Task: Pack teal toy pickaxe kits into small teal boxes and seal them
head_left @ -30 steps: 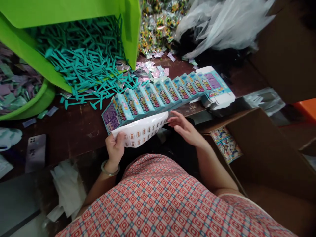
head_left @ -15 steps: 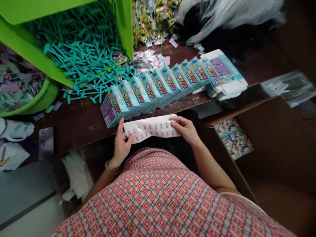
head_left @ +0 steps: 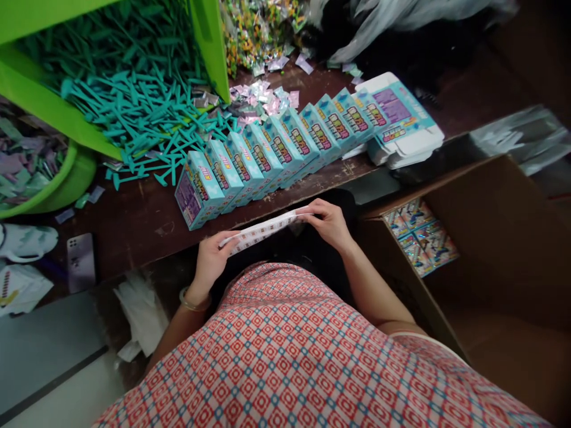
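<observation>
Sticker sheet (head_left: pixel 263 230) | held edge-on over lap, just off table (head_left: pixel 143 220) edge, near row of teal boxes (head_left: pixel 267 157) | left hand (head_left: pixel 209 261) pinching one end, right hand (head_left: pixel 328 221) the other, hands apart | risk: sheet creasing or stickers folding onto themselves if grip twists | risk: slipping to floor

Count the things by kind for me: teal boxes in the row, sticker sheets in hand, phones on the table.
Teal boxes in the row: about 10 (they overlap)
Sticker sheet, held between left hand and right hand: 1
Phone: 1
Total: about 12
</observation>
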A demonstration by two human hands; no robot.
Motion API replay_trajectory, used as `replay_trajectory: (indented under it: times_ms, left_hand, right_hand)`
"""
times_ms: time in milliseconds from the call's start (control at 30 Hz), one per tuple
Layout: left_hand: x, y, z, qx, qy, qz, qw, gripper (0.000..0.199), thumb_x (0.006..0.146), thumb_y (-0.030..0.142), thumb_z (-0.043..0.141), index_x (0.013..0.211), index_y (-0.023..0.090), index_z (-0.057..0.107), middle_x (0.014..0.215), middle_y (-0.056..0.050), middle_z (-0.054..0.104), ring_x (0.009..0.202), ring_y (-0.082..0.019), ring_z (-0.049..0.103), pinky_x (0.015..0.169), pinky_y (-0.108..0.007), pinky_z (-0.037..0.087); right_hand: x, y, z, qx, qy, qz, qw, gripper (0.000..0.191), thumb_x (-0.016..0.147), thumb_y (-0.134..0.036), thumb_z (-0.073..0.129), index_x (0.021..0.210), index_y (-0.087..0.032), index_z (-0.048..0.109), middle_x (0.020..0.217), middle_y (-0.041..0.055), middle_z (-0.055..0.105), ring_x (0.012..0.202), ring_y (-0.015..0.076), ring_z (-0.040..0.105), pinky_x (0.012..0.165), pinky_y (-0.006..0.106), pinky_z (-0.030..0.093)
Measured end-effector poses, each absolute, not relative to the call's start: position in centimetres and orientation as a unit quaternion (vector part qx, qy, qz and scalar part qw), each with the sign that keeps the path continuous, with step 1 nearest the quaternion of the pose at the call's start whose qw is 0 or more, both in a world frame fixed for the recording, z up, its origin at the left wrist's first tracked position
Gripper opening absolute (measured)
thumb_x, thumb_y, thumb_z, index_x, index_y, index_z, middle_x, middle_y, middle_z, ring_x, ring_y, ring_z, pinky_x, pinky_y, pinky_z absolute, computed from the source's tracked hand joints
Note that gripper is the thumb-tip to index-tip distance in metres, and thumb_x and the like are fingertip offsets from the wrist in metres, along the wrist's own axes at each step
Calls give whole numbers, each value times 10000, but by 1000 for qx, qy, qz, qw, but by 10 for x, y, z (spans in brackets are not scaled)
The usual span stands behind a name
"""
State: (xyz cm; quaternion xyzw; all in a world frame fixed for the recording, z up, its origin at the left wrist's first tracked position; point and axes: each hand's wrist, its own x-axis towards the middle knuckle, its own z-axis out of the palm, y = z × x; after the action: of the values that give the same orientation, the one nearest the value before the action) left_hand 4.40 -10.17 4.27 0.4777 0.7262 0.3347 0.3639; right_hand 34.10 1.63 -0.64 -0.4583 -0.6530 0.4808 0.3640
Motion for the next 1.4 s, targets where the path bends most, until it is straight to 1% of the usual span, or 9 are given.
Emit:
replay_trajectory:
  times_ms: [133,267,367,467,667,933,1033,1233,1400]
  left_hand:
    - [34,-102,40,489,731,336,337,280,849,430,682,817,174,793,813,-46,737,758,-185,673,706,-274,536]
    - [32,-105,37,517,744,352,236,251,894,397,650,834,184,767,1015,-70,727,991,-209,679,879,-291,540]
    - [33,-108,34,524,780,273,208,248,946,350,592,845,187,749,865,-53,734,860,-219,660,826,-326,520]
    - [35,-108,32,569,794,181,117,212,949,332,627,833,197,741,1031,-111,768,1067,-303,656,980,-440,468]
    - [66,-85,52,621,761,187,23,606,946,551,671,1368,118,633,1360,-223,689,1332,-398,560,1174,-561,297]
    - [90,-66,63,623,648,196,392,294,959,381,633,761,180,717,692,3,686,651,-154,574,652,-281,406]
    - [84,-65,56,595,661,201,411,256,894,331,674,696,169,681,641,27,639,618,-129,519,614,-265,352]
    - [81,-54,56,600,647,203,425,266,846,354,697,662,165,666,594,39,587,606,-120,478,599,-264,309]
    - [78,-48,59,586,641,195,456,295,828,400,707,667,155,674,605,33,602,607,-118,467,592,-257,318]
  right_hand:
    - [335,16,-1,-440,-689,435,378,216,878,-440,763,810,-249,835,954,51,688,954,211,643,896,383,531]
    - [325,11,-2,-422,-665,491,372,269,930,-424,705,786,-214,792,782,26,704,720,166,636,722,311,511]
    - [318,7,-9,-423,-661,496,372,286,928,-437,710,772,-208,778,745,23,715,682,160,635,681,288,498]
    - [315,5,-14,-404,-674,491,375,311,946,-448,700,758,-210,769,723,22,716,652,157,635,647,279,492]
    - [306,-1,2,-357,-731,449,368,312,1008,-456,649,837,-230,778,806,38,742,723,175,675,697,296,527]
    - [341,28,-17,-478,-671,399,403,447,980,-533,626,679,-218,723,656,22,667,624,173,609,660,313,515]
    - [366,51,-28,-560,-614,362,422,399,919,-550,681,696,-221,717,675,15,677,651,186,611,701,341,533]
    - [336,39,20,-293,-754,494,318,202,934,-438,744,944,-242,793,1036,53,769,970,207,721,924,359,566]
    - [317,28,42,-270,-690,540,399,226,944,-490,741,960,-268,785,1213,59,755,1163,234,706,1078,413,536]
